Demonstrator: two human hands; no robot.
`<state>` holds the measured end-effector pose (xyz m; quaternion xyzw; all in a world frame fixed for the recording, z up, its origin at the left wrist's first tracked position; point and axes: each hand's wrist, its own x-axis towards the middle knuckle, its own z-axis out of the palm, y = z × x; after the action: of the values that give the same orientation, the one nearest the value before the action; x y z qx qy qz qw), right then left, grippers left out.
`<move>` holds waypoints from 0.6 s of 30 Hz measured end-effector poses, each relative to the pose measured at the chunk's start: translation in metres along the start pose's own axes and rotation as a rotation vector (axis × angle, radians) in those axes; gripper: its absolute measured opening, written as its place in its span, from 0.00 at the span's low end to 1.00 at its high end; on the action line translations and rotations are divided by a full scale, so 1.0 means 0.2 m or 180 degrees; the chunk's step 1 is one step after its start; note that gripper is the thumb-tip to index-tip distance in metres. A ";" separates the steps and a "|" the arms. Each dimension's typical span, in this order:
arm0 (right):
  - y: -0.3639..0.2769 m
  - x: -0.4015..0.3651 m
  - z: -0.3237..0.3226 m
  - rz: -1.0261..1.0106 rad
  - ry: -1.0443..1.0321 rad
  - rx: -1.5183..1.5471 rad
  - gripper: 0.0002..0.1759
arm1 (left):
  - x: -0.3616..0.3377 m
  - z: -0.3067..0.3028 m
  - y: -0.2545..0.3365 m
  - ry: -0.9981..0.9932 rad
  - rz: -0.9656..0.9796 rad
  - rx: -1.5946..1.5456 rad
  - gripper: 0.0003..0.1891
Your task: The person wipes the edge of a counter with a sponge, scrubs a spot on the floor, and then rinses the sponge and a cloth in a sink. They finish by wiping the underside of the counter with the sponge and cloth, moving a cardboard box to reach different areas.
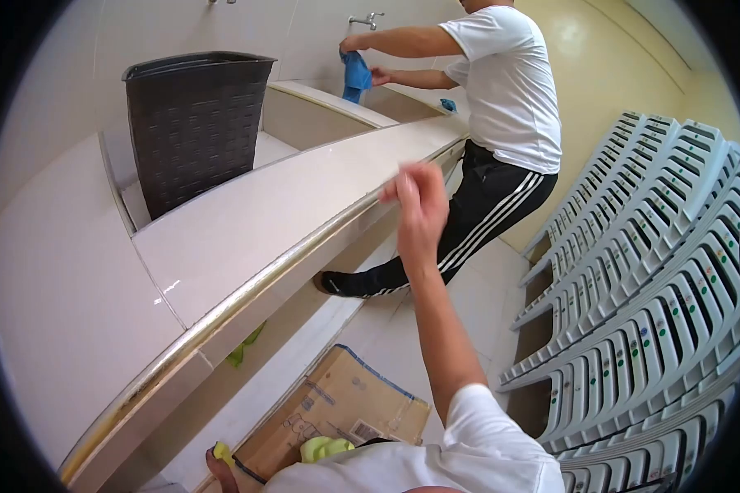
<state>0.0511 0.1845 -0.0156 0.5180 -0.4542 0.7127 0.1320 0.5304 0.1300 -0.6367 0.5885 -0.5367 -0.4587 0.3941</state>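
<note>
My right hand (422, 197) is raised in front of me, beyond the counter's edge, with the arm stretched forward. Its fingers are curled in, slightly blurred, and nothing shows in them. The hand touches nothing and overlaps another person's black trousers (489, 201) in the view. My left hand does not show clearly; at the bottom left is a small patch of skin beside something yellow (222, 452), possibly a foot. Below me lie a flattened cardboard piece (337, 403) and a yellow-green item (325, 448), partly covered by my shirt.
A tiled counter (304, 185) with sunken basins runs along the left. A tall dark basket (197, 131) stands in one basin. Farther along, another person holds a blue cloth (355, 76) below a tap (366, 20). Stacked grey plastic chairs (641, 329) line the right side.
</note>
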 end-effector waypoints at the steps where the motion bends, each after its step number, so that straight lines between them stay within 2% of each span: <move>1: -0.02 0.11 0.09 0.0110 -0.0053 0.0492 0.04 | -0.02 -0.01 0.03 0.0031 0.0000 0.0060 0.13; 2: -0.02 0.19 0.18 0.0222 -0.0100 0.0986 0.04 | -0.02 -0.02 0.03 0.0032 -0.0015 0.0078 0.13; 5: 0.08 0.32 0.36 0.0241 -0.0203 0.1129 0.03 | -0.05 -0.05 0.02 -0.0002 -0.0132 -0.0025 0.13; 7: 0.11 0.36 0.40 0.0315 -0.0507 0.1206 0.02 | -0.04 -0.07 -0.03 0.0074 0.0035 0.0272 0.13; 8: 0.12 0.34 0.39 0.0691 -0.0628 0.1353 0.02 | -0.04 -0.07 -0.08 0.0086 0.0012 0.0273 0.13; 9: 0.13 0.35 0.38 0.0714 -0.0639 0.1361 0.02 | -0.03 -0.09 -0.13 0.0068 0.0046 0.0316 0.14; 11: 0.15 0.34 0.36 0.1190 -0.1000 0.0853 0.03 | -0.03 -0.11 -0.18 0.0037 0.0076 0.0369 0.14; 13: 0.16 0.34 0.36 0.1037 -0.1001 0.0641 0.02 | -0.02 -0.11 -0.19 0.0029 -0.0173 0.0266 0.15; 18: 0.19 0.35 0.38 0.0796 -0.1072 0.0209 0.03 | 0.02 -0.05 -0.02 0.0042 0.0021 0.0403 0.17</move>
<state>0.0430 0.0847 0.0291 0.5734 -0.5071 0.6413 -0.0522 0.5410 0.1270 -0.6380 0.6135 -0.5639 -0.4186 0.3612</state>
